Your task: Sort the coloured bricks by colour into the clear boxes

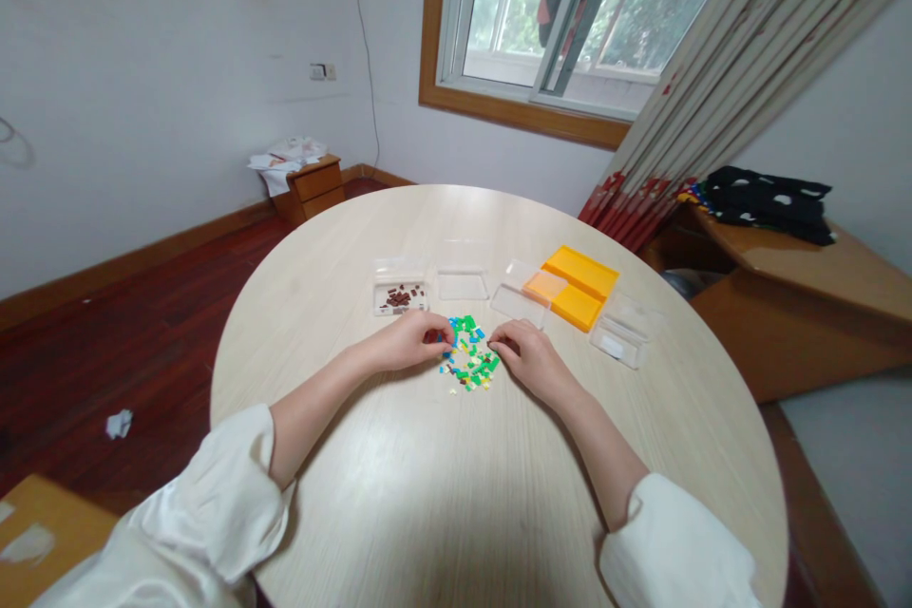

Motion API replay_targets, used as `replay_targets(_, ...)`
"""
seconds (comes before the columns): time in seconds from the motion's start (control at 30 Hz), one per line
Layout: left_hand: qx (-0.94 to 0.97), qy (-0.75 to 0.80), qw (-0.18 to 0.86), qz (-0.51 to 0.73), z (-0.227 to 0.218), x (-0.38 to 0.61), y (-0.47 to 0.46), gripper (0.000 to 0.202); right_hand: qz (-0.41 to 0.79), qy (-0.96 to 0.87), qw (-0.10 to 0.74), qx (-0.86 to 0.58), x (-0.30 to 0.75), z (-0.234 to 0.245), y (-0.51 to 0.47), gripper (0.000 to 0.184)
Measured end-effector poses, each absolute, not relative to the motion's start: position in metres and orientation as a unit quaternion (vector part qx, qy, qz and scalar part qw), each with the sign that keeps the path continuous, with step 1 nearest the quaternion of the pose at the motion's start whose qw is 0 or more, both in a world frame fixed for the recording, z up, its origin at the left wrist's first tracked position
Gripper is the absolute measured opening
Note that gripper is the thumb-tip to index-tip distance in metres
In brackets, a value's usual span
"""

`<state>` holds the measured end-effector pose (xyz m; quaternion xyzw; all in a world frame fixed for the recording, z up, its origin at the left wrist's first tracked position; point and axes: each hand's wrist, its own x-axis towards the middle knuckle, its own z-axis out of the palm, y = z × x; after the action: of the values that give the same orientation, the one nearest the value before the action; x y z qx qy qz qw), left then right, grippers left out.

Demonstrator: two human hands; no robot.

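Observation:
A small heap of tiny coloured bricks [470, 361], mostly green with blue, yellow and white, lies on the round pale wooden table [456, 494]. My left hand [413, 340] rests at the heap's left edge, fingers curled and pinched at the bricks. My right hand [528, 353] sits at the heap's right edge, fingers bent with the tips touching the bricks. What either pinch holds is too small to make out.
Behind the heap stand a clear box with brown bricks [400, 296], an empty clear box [463, 283], a clear lid [523, 299], an orange tray [577, 287] and another clear box [623, 332]. A low wooden bench [798, 256] stands right; a small cabinet [310, 185] is against the wall.

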<state>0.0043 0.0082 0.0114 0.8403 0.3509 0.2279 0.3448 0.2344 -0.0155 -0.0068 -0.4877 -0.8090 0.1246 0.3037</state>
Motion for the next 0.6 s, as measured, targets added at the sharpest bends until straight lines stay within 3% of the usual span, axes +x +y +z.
replay_targets(0.4,0.869,0.285,0.353,0.200,0.0188,0.0064,0.0025,0.009,0.108,-0.830,0.305,-0.455,0.2322,-0.0075,-0.0166,0.017)
replay_targets(0.6,0.875,0.284,0.347,0.184,0.0175,0.0069,0.0020,0.010,0.086,-0.813,0.352,-0.455,0.2280,-0.0011,-0.0186,0.016)
